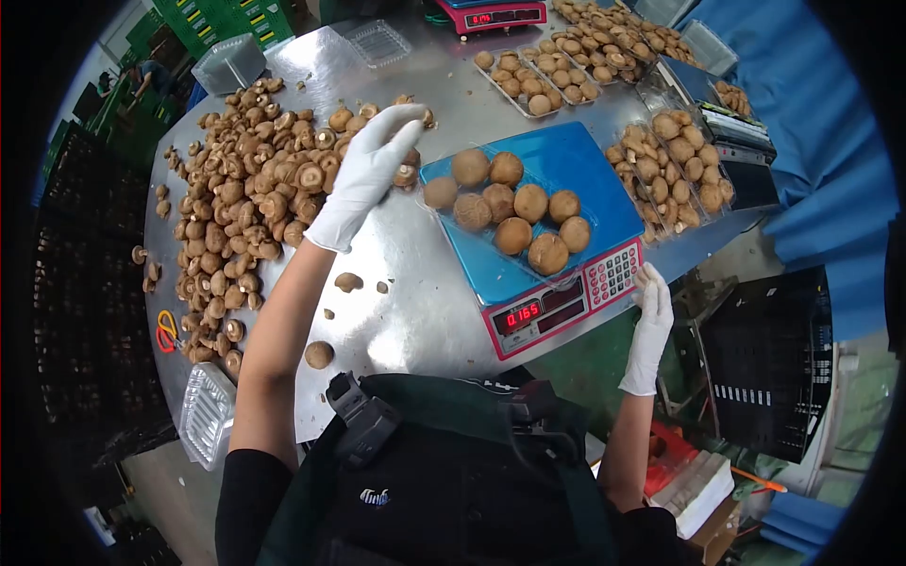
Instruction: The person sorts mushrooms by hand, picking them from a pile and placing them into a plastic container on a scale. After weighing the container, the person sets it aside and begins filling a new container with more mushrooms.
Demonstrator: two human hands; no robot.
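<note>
My left hand (368,174), in a white glove, reaches over the right edge of a large heap of shiitake mushrooms (245,208). Its fingers are stretched out and apart, close to a few loose mushrooms beside the scale. My right hand (651,325), also gloved, rests with extended fingers at the keypad corner of the red and blue digital scale (604,179); I see nothing in it. On the blue plate sits a clear plastic tray (552,281) holding several round mushrooms (530,203). The red display (523,316) reads 0.165.
Filled mushroom trays (670,170) stand right of the scale, with more (538,80) behind it. A second scale (491,14) is at the back. Empty clear trays (206,413) lie at the left front and back. Orange-handled scissors (167,332) lie at the left edge.
</note>
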